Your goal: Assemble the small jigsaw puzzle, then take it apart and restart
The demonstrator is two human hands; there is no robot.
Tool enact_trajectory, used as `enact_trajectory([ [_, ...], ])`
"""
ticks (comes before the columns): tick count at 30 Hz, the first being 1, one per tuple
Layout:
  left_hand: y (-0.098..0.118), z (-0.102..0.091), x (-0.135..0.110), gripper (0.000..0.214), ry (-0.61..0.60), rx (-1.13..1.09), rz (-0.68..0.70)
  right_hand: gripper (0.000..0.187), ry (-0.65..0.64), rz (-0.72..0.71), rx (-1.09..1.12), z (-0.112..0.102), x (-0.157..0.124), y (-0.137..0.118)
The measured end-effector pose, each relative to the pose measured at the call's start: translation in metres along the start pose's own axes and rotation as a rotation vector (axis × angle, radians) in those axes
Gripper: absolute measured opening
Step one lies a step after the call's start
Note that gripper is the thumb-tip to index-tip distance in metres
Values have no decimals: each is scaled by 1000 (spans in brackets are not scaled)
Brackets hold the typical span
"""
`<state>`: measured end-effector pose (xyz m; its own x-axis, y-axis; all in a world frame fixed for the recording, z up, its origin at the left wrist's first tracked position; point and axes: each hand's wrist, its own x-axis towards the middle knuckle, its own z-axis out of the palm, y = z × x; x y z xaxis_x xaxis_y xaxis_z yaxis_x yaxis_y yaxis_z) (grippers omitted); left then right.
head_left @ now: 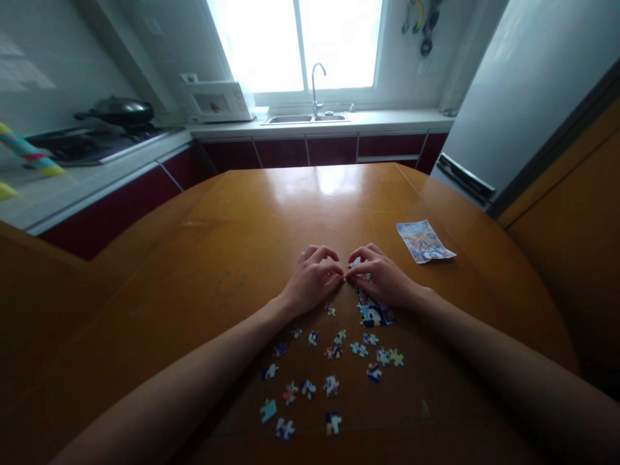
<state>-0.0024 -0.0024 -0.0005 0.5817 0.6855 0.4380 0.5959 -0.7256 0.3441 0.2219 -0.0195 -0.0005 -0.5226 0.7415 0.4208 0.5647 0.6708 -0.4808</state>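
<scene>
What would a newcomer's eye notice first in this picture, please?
Probably the bright window at the top, beyond the brown table. Next, likely the left hand and right hand, their fingertips close together near the middle. Loose puzzle pieces lie scattered nearer the viewer, and a colourful printed sheet lies to the right.

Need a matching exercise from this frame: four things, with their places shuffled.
Things:
1. joined puzzle section
2. teal puzzle piece
3. printed sheet
4. dark pan

Places:
A. on the stove
B. on the table, to the right of the right hand
C. partly hidden by the right hand
D. loose, nearer the person than the hands

Pairs: 1-C, 2-D, 3-B, 4-A
</scene>
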Motion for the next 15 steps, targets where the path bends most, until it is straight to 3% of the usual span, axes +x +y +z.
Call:
enact_trajectory([
  [6, -1, 1, 1, 5, -1, 23, -25, 14, 96, 48, -18, 2, 1, 3],
  [12, -3, 1, 3, 5, 25, 26, -89, 12, 239, 250, -78, 2, 4, 10],
  [15, -3, 2, 3, 5, 20, 8, -96, 13, 256, 279, -67, 4, 4, 10],
])
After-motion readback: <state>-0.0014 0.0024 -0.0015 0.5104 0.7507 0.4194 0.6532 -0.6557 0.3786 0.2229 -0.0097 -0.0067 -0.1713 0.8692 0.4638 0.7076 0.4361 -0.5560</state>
